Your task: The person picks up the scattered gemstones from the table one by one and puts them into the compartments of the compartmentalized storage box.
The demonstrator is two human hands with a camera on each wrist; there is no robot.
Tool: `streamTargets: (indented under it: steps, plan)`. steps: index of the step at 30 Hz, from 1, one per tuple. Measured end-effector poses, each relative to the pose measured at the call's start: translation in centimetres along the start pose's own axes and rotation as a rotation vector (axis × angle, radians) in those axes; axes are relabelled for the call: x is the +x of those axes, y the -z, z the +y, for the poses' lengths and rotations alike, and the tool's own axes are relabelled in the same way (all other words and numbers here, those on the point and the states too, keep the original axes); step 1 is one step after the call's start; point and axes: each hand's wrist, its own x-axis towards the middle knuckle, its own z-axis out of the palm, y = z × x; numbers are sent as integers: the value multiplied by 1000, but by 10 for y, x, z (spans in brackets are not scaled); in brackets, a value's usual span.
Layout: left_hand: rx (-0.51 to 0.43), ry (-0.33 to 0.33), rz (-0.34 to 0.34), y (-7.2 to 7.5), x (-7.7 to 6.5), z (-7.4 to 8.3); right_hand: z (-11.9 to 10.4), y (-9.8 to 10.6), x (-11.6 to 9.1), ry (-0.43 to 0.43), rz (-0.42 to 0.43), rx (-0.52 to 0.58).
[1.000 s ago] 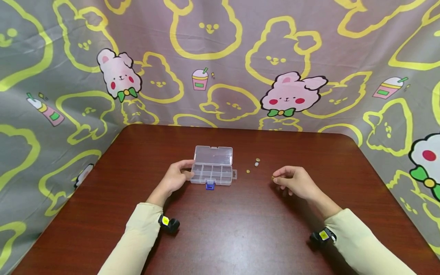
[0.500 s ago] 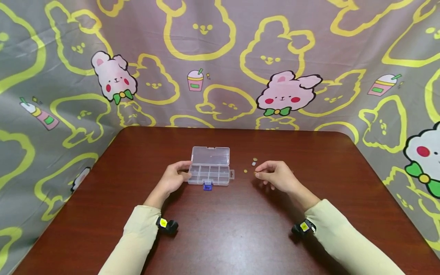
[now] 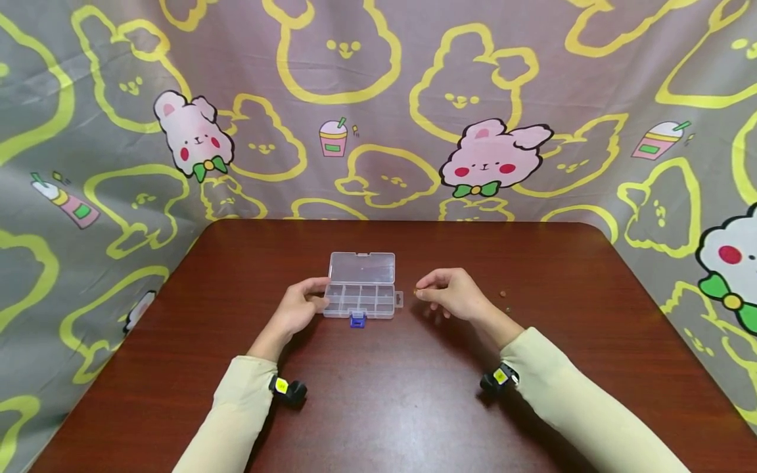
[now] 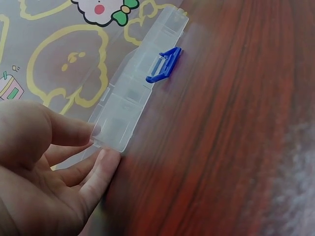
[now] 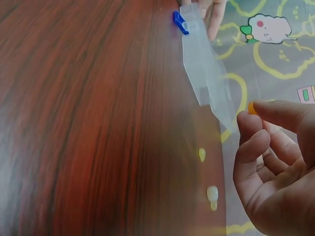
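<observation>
A clear plastic compartment box [image 3: 377, 315] lies on the table with its lid [image 3: 362, 268] raised and a blue latch [image 3: 357, 320] hanging at the front. My left hand [image 3: 298, 305] holds the box's left end; in the left wrist view its thumb and fingers grip the corner. Just right of the box, my right hand [image 3: 454, 294] pinches a small orange round piece [image 5: 252, 108] between thumb and fingertip, raised above the table. Beneath it, the right wrist view shows a small yellow piece [image 5: 202, 155], a white one [image 5: 212, 192] and another yellow one [image 5: 213, 206].
Right of my right hand, two more tiny pieces lie on the table: a reddish one [image 3: 503, 293] and a greenish one [image 3: 508, 309]. The brown wooden table [image 3: 378, 401] meets a patterned cloth [image 3: 378, 92] at its back and sides.
My right hand has moved left toward the box with the small orange piece, uncovering two tiny pieces at right and hiding others in the head view. The left hand keeps its hold.
</observation>
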Motion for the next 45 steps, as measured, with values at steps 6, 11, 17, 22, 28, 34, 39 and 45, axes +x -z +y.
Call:
streamTargets:
  steps: [6, 11, 17, 22, 28, 34, 39, 45]
  plan:
    - [0, -3, 1, 0, -1, 0, -4, -15, 8, -12, -9, 21]
    - [13, -7, -18, 0, 0, -1, -5, -25, 15, -13, -11, 23]
    - [30, -15, -26, 1, 0, -2, -9, -35, 21, 7, -36, 37]
    - [29, -34, -25, 2, 1, -4, -14, -41, 26, 34, -50, 15]
    - [26, -39, -24, 2, 2, -6, -18, -50, 32, 43, -65, 20]
    - [32, -41, -23, 1, 1, -6, -21, -59, 36, 67, -88, 2]
    - [24, -36, -12, 2, 0, -5, -26, -65, 41, 63, -111, -18]
    - [31, -39, -10, 1, 0, -4, -29, -69, 45, 57, -114, -45]
